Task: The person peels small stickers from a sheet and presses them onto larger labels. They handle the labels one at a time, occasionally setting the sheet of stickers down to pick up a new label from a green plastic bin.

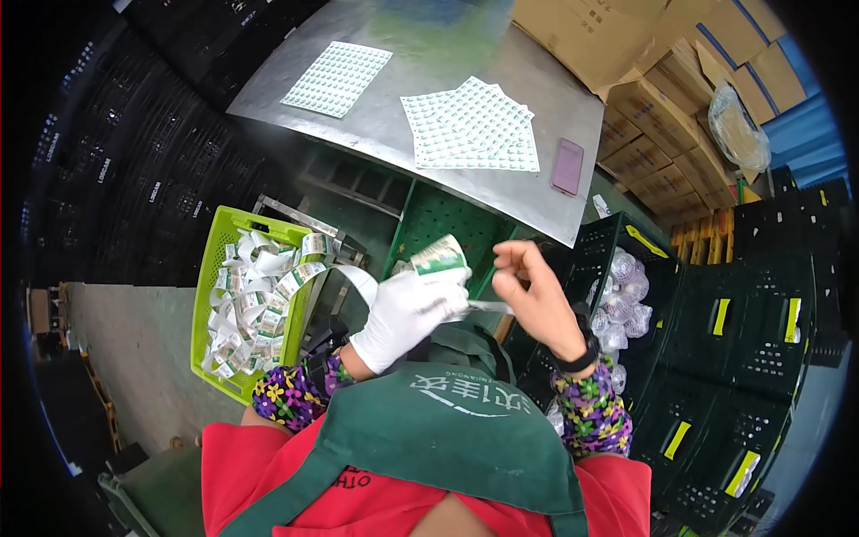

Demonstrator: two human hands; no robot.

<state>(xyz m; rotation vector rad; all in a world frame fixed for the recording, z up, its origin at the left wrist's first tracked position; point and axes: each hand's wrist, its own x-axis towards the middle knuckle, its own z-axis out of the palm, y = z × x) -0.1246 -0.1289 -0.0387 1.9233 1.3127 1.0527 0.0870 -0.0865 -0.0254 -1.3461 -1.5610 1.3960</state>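
Note:
My left hand (407, 309), in a white glove, is closed around a roll of printed labels (439, 258) in front of my apron. From the glove a label strip (358, 279) curves left to the green basket (208, 309), where a tangled heap of label strips (259, 304) lies. My bare right hand (535, 295) is just right of the roll, apart from it, fingers curled with thumb and fingertips close together. A thin white strip end (489, 306) points from the glove toward it. Whether the right fingers hold anything is too small to tell.
A metal table (376, 116) ahead bears sticker sheets (474, 125), another sheet (338, 79) and a purple phone (567, 166). Right of me, a dark crate (586, 259) holds wrapped round items (624, 300), beside stacked dark crates (734, 358). Cardboard boxes (658, 134) stand behind.

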